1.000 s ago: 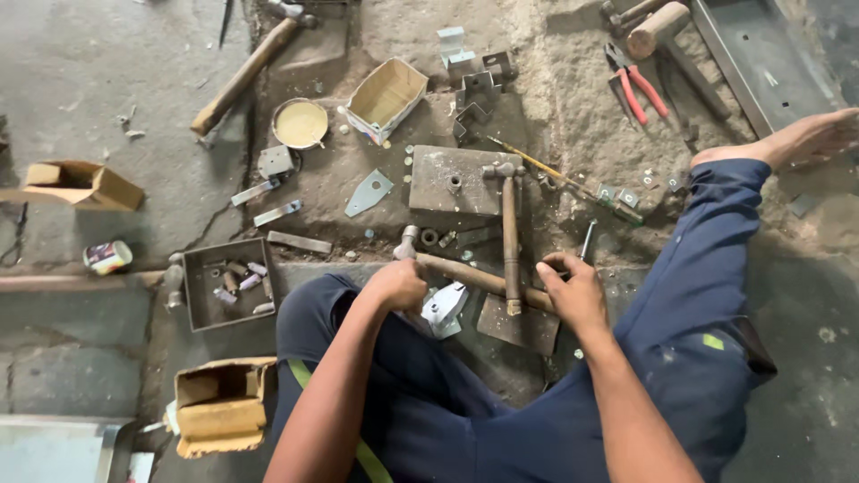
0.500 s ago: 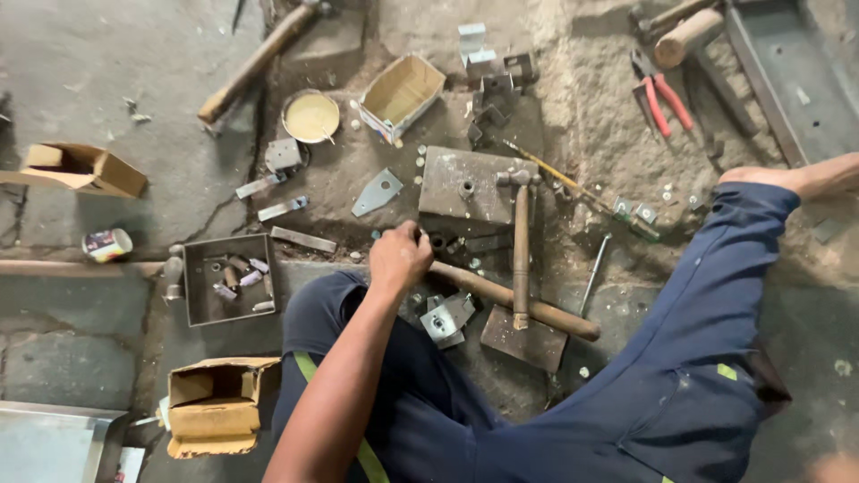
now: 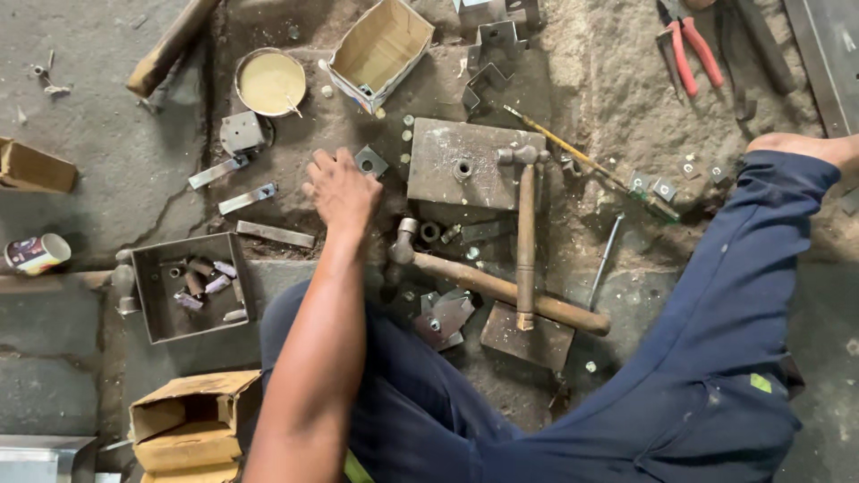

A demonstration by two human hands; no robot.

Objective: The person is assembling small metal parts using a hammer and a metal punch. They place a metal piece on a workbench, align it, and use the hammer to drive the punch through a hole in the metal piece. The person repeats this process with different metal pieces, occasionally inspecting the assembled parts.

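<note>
My left hand (image 3: 342, 190) reaches forward over the dirt floor, palm down with fingers spread, holding nothing. Its fingertips lie just beside a small square metal plate with a hole (image 3: 369, 161). My right hand is out of view. Right of the hand sits a thick steel block with a centre hole (image 3: 447, 148). One wooden-handled hammer (image 3: 501, 288) lies on the ground in front of my legs. A second hammer (image 3: 525, 233) lies across it, with its head on the block. Small bent metal pieces (image 3: 443, 315) rest by my knee.
A metal tray of small parts (image 3: 152, 309) lies to the left, with flat metal strips (image 3: 248, 198) beyond it. Further out are a round tin of yellow paste (image 3: 270, 82), an open cardboard box (image 3: 380, 49), metal brackets (image 3: 490, 43) and red pliers (image 3: 691, 49). Another carton (image 3: 192, 427) sits near my left side.
My left hand has left the hammer handle and moved forward and left to the small plate. My right hand has dropped out of view. The camera has come closer.
</note>
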